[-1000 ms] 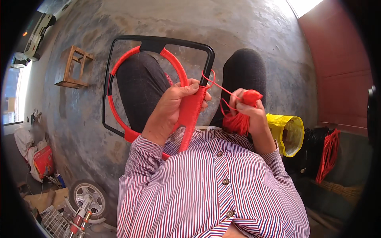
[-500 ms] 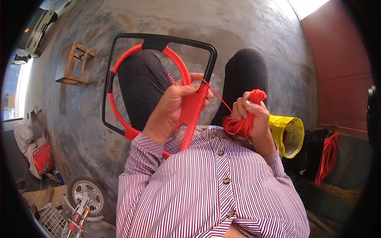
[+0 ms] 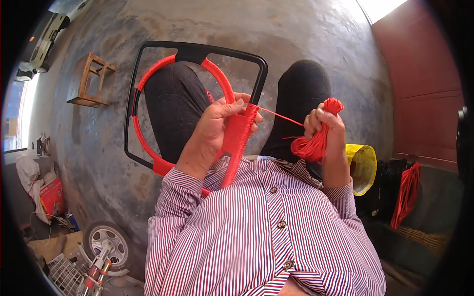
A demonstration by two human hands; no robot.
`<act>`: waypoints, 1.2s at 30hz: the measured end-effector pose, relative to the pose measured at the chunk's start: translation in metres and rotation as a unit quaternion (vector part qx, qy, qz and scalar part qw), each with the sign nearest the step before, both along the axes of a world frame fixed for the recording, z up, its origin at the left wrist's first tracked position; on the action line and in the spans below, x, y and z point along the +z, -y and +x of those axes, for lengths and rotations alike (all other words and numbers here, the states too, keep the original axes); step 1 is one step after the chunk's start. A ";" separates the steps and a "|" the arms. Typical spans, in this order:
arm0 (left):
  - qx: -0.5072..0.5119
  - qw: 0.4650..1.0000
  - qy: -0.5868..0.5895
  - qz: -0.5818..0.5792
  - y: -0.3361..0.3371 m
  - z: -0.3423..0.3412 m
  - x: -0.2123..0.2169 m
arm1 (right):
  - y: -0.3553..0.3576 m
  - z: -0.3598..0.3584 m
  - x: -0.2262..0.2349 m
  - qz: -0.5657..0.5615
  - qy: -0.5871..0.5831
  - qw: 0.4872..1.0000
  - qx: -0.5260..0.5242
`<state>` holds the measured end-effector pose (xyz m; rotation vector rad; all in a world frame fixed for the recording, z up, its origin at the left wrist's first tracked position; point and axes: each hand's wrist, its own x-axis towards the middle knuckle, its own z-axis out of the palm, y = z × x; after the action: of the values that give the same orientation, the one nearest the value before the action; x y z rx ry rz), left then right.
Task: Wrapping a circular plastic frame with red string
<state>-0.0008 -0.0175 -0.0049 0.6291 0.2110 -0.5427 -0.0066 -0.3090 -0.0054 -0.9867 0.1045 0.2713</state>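
A black frame (image 3: 202, 47) with rounded corners and a ring inside it lies across my lap, leaning over my left thigh. Red cord covers much of the ring and part of the frame's right side. My left hand (image 3: 217, 121) grips the red-wrapped section, thumb on top and fingertips showing past the right bar. Closed around a bundle of red cord (image 3: 312, 147), my right hand (image 3: 327, 126) is held over the right thigh. One taut strand (image 3: 280, 116) runs from the wrapped bar to that hand.
Behind my right arm stands a yellow container (image 3: 363, 170), with another hank of red cord (image 3: 407, 195) at the far right. A wooden stool (image 3: 91, 79) stands at the upper left. A wheel (image 3: 107, 244) and a wire rack (image 3: 66, 277) lie at the lower left.
My right hand has moved right and slightly up with the cord bundle, and the strand has gone from slack to taut. My left hand keeps its grip with little movement.
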 end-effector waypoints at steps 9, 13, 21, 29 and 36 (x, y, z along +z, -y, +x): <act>0.044 0.998 -0.005 0.034 0.004 0.001 0.001 | 0.021 0.046 0.040 -0.241 0.079 0.955 -0.152; 0.081 0.997 -0.011 0.016 0.003 0.001 -0.009 | 0.009 0.064 0.048 -0.228 0.138 0.960 -0.085; 0.149 0.985 0.061 0.060 0.007 -0.004 0.001 | -0.081 0.073 0.089 -0.636 0.434 0.637 0.045; 0.115 0.982 0.143 0.054 0.011 -0.005 0.008 | -0.111 0.085 0.079 -0.692 0.452 0.518 0.220; 0.073 0.990 0.123 0.014 0.011 -0.004 0.007 | -0.092 0.081 0.052 -0.618 0.476 0.624 0.040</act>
<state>-0.0044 -0.0283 0.0024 0.6962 0.0317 -0.3177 0.0746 -0.2169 0.0461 -2.4153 -0.8673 -0.3757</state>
